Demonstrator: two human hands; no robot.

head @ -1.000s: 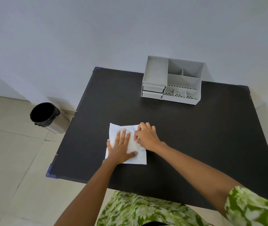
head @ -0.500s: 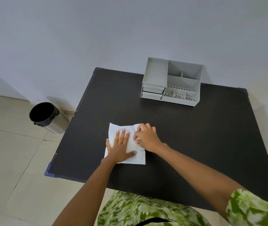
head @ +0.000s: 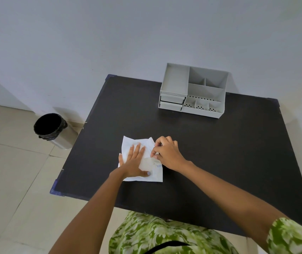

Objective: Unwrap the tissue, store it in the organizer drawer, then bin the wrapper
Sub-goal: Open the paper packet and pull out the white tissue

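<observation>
A person seated at a black table (head: 210, 153) works on a white tissue packet (head: 143, 162) lying flat near the table's front left part. Much of the packet is covered by the two hands, so its full outline cannot be made out; faint blue lettering shows at its right edge but is too small to read. Whether the tissue and its wrapper have begun to separate cannot be told, though the packet's upper right corner looks crumpled and lifted.

The left hand (head: 134, 162) lies palm down on the packet with fingers spread and straight, pressing it to the table, the thumb stretched toward the packet's lower edge. The right hand (head: 167, 153) is curled at the packet's right edge, its fingertips (head: 154, 154) pinched together on the crumpled material there; the exact hold is hidden beneath the knuckles.

A grey organizer (head: 192, 92) stands at the far side of the table, close to the wall (head: 109, 43) and well apart from the packet. Its two small drawers (head: 171, 102) at the lower left front appear pushed in, and its open upper compartments look bare, though their floors are partly hidden by the dividers.

A round bin (head: 54, 131) with a dark liner stands on the tiled floor (head: 9, 171) just left of the table, its inside too dark to see into. The person's green patterned clothing (head: 155, 235) is cut off at the bottom edge.
</observation>
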